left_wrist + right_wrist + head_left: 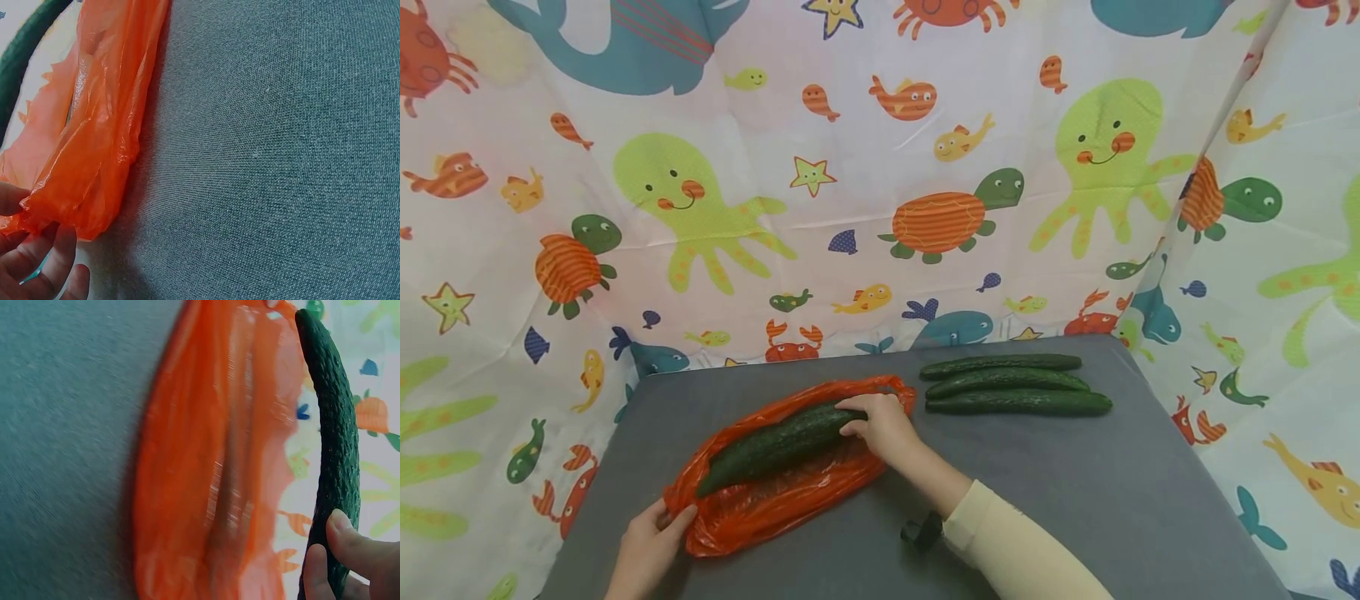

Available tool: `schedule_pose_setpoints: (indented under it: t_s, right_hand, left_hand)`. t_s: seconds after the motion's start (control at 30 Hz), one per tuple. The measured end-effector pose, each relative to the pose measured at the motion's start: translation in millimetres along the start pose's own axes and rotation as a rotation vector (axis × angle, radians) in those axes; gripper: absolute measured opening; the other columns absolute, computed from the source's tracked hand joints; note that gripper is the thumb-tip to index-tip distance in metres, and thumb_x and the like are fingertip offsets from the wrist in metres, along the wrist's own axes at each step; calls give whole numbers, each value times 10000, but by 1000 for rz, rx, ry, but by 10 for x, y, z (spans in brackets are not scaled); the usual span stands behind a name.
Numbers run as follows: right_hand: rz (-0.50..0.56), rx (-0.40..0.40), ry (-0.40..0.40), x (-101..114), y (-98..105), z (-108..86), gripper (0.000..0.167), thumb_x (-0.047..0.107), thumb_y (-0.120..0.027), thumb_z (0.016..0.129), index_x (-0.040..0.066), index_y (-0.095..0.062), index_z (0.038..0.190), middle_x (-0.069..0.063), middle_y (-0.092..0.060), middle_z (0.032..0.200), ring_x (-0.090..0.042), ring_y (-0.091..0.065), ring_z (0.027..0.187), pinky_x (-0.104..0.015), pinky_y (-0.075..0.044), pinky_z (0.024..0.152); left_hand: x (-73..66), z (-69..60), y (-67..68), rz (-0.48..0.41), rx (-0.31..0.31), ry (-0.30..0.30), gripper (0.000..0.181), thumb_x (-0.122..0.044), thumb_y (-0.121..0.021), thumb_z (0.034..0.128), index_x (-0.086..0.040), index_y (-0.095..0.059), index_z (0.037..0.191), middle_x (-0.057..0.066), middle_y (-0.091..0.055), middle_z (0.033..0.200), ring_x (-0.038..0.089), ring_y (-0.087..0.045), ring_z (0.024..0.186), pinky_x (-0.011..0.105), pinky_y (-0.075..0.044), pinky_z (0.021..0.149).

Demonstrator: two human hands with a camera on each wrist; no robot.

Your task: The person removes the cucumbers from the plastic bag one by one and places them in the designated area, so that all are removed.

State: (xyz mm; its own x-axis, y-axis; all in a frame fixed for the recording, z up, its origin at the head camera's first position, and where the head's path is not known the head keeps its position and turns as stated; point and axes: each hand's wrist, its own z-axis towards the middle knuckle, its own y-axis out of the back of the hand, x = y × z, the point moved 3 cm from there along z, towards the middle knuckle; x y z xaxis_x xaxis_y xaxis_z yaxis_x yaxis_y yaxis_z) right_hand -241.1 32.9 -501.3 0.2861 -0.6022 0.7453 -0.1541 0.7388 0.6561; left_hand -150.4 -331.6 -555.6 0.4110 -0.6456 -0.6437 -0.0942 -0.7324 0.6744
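My right hand (883, 427) grips a long dark green cucumber (782, 446) near its right end, thumb and fingers round it in the right wrist view (340, 444). The cucumber is held over an orange plastic bag (805, 504) that lies spread lengthwise on the table. At the bag's near left end, my left hand (651, 542) pinches the plastic between thumb and fingers; the left wrist view shows the gathered bag edge (75, 206) at the fingertips. Whether the cucumber touches the bag I cannot tell.
Three more cucumbers (1018, 402) lie side by side at the back right of the grey table (1037, 500). A curtain (850, 208) printed with sea animals stands behind the table and along its sides. A small dark object (921, 532) is at the right wrist.
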Motion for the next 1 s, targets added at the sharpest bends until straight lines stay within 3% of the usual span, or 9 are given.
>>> schedule_pose_setpoints:
  t_s: [0.13, 0.23, 0.43, 0.53, 0.73, 1.0]
  right_hand:
    - [28, -9, 0, 35, 121, 13, 349, 143, -765, 887, 163, -744, 1234, -57, -746, 1185, -21, -471, 450, -268, -459, 608]
    - [69, 2, -28, 29, 197, 13, 362, 132, -759, 893, 175, -735, 1252, -74, -740, 1198, -70, -421, 422, -236, -366, 495]
    - [67, -9, -42, -4, 353, -2, 356, 159, -760, 895, 203, -737, 1248, -55, -751, 1172, -84, -465, 469, -228, -355, 512]
    - [71, -22, -37, -38, 427, -6, 347, 142, -766, 889, 188, -745, 1232, -63, -760, 1141, -95, -367, 427, -230, -332, 493]
    - [106, -23, -99, -138, 559, -27, 359, 154, -764, 897, 205, -735, 1252, -70, -727, 682, -92, -259, 388, -242, -294, 455]
    - [99, -47, -134, -245, 736, -116, 365, 183, -767, 896, 183, -734, 1259, -1, -549, 464, -110, -249, 389, -258, -288, 447]
  left_hand:
    - [4, -2, 6, -7, 12, 10, 712, -542, -580, 988, 75, -554, 1342, 149, -760, 1040, 147, -659, 849, 322, -487, 663]
    - [6, 1, 8, -3, 13, 13, 714, -551, -577, 987, 72, -558, 1336, 139, -763, 1025, 152, -652, 843, 327, -479, 666]
    - [-9, 9, 8, 8, 5, 0, 740, -567, -583, 977, 78, -555, 1340, 182, -751, 1073, 225, -693, 935, 361, -524, 710]
    - [-26, 9, 6, 13, 6, -5, 748, -568, -580, 977, 84, -551, 1342, 193, -748, 1079, 243, -696, 949, 368, -528, 714]
    - [-48, 5, -4, 11, 6, -4, 766, -575, -576, 977, 88, -542, 1359, 223, -733, 1118, 303, -695, 1003, 421, -548, 756]
    - [9, 11, -15, 8, 14, 12, 800, -607, -573, 964, 89, -544, 1357, 262, -708, 1161, 395, -671, 1070, 451, -558, 768]
